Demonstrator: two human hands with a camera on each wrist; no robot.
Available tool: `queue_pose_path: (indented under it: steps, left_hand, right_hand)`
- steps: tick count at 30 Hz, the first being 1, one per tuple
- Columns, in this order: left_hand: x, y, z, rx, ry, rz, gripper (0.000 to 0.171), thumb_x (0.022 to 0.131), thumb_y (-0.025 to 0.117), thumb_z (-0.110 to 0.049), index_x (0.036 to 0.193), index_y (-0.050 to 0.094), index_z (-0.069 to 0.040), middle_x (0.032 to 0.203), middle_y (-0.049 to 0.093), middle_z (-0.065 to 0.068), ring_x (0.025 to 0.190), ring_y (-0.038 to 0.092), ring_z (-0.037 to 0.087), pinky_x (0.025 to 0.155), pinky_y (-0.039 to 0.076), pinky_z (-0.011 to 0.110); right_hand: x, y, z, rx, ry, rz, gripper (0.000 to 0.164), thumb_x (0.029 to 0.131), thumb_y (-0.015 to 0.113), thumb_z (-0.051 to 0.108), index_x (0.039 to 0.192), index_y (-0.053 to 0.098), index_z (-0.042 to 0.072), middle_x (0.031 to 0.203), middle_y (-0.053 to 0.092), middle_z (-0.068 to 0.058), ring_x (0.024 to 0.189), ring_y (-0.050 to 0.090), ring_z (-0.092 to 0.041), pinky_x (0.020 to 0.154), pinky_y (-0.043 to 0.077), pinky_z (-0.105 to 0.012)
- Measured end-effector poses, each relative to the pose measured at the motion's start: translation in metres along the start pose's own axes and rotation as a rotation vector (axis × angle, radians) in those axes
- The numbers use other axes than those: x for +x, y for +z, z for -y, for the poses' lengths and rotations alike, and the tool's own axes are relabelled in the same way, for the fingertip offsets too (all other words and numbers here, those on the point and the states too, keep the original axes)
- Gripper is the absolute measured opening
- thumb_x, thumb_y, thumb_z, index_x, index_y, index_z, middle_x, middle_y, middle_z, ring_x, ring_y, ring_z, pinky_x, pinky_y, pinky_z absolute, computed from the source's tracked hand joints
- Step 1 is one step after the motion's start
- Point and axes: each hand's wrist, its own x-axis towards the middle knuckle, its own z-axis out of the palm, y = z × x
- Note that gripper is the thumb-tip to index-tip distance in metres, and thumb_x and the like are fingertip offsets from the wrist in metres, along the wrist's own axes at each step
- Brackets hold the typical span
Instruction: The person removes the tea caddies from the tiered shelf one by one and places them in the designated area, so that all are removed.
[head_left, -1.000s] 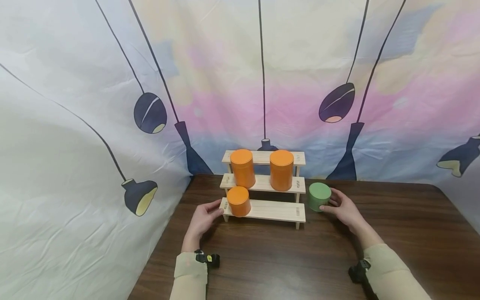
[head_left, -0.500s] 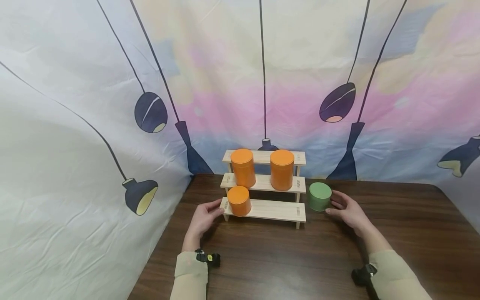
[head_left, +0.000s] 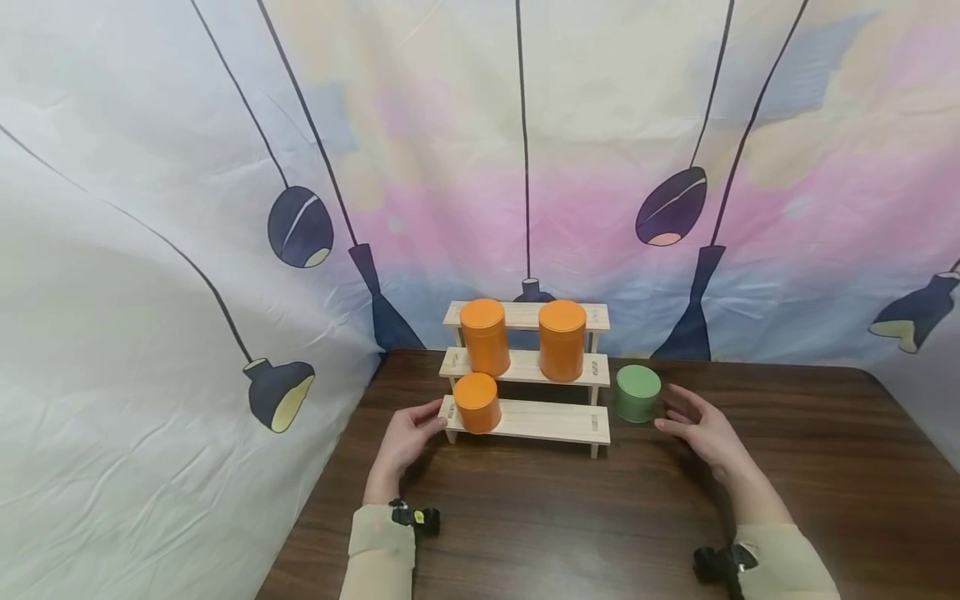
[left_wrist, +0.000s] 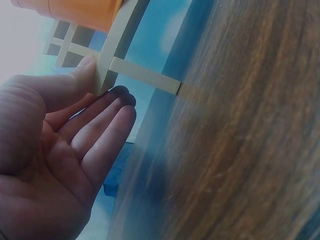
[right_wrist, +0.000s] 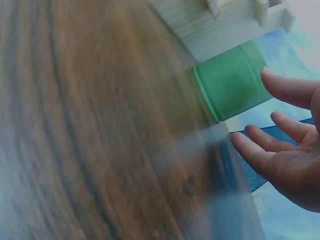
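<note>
A three-tier wooden display stand (head_left: pixel 551 421) stands at the back of the table. My left hand (head_left: pixel 407 435) holds the left end of its lowest tier; in the left wrist view the thumb lies against the plank's end and the other fingers reach past its underside. A small round orange tin (head_left: pixel 477 403) sits on that tier's left part. Two taller orange tins (head_left: pixel 486 337) are on the middle tier. Right of the stand, a short green tin (head_left: pixel 637 394) rests upright on the table. Beside it my right hand (head_left: pixel 701 429) has its fingers spread apart, holding nothing.
The dark wood table (head_left: pixel 570 525) stretches in front of the stand and off to the right. Behind it hangs a fabric backdrop (head_left: pixel 600 125) printed with lamps. Each wrist wears a small black camera (head_left: pixel 415 517).
My right hand has let go of the green tin and drawn back a little to the right. The tin stays in place, as do the left hand and the stand.
</note>
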Motion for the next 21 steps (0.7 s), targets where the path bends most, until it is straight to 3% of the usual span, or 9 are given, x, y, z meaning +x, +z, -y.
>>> queue_pose_path:
  steps: [8,17,21]
  left_hand:
    - [0.002,0.0,0.002,0.004,-0.005,-0.006,0.043,0.102,0.074,-0.011,0.143,0.068,-0.004,0.144,0.067,0.015,0.133,0.065,0.03,0.114,0.048,0.051]
    - [0.003,-0.001,0.005,0.01,-0.01,0.001,0.043,0.102,0.074,-0.014,0.143,0.068,-0.004,0.143,0.067,0.014,0.135,0.062,0.032,0.116,0.046,0.053]
    - [0.003,-0.001,0.004,0.028,-0.006,0.001,0.042,0.102,0.074,-0.015,0.143,0.068,-0.004,0.143,0.068,0.014,0.134,0.064,0.032,0.115,0.047,0.054]
  right_hand:
    - [-0.012,-0.002,0.006,0.045,0.001,-0.045,0.084,0.103,0.073,0.014,0.169,0.023,0.001,0.169,0.032,-0.03,0.152,0.037,-0.047,0.086,0.044,-0.005]
    - [-0.02,-0.006,0.014,-0.019,-0.044,-0.067,0.084,0.102,0.076,0.024,0.168,0.03,0.002,0.164,0.042,-0.028,0.148,0.044,-0.046,0.088,0.046,-0.007]
    - [-0.024,-0.008,0.018,-0.032,-0.047,-0.073,0.082,0.102,0.077,0.028,0.167,0.032,0.003,0.163,0.044,-0.027,0.143,0.054,-0.031,0.09,0.047,-0.008]
